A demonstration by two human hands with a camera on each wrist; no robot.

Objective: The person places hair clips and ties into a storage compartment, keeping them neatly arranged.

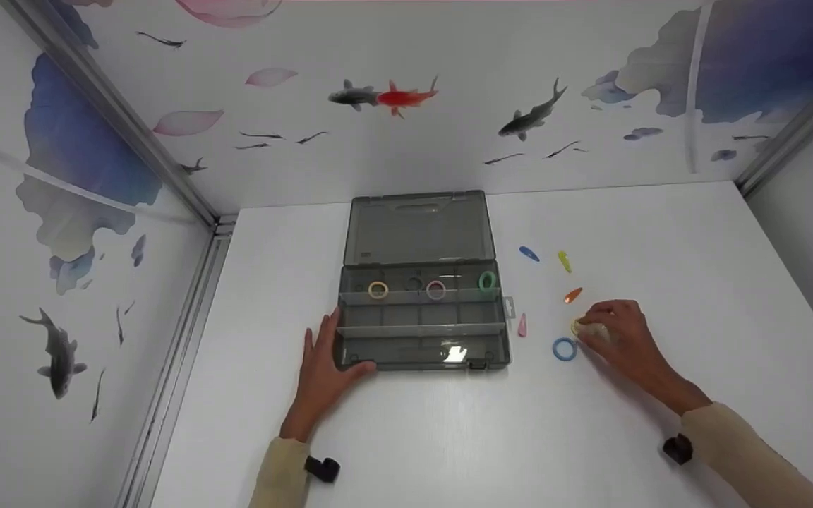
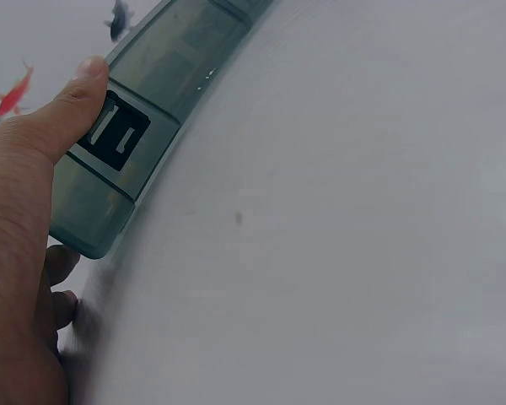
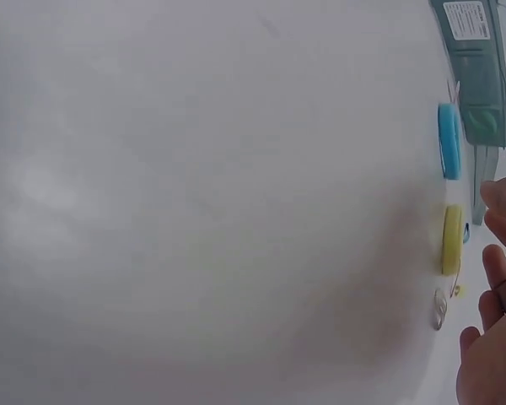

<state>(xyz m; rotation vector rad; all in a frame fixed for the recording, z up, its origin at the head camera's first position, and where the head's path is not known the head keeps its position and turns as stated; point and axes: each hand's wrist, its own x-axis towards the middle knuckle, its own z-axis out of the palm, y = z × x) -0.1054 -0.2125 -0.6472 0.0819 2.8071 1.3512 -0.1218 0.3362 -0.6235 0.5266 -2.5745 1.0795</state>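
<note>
My left hand [image 1: 323,384] holds the near left corner of a grey see-through compartment box [image 1: 420,356], fingers along its left side and thumb at its front wall. The box lies with its lid [image 1: 417,233] folded back. My right hand [image 1: 618,339] is at a yellow hair ring [image 3: 452,240]; the right wrist view shows a gap between fingertips and ring. A blue hair ring [image 1: 564,349] lies beside it. A pale hair ring [image 3: 439,310] is partly hidden beneath the hand in the head view.
The box's back row holds a yellow ring [image 1: 377,290], a pink ring [image 1: 435,290], a green ring [image 1: 487,281] and a dark one [image 1: 415,283]. On the white table lie blue [image 1: 529,253], yellow [image 1: 564,262], orange [image 1: 573,295] and pink [image 1: 522,325] hair clips.
</note>
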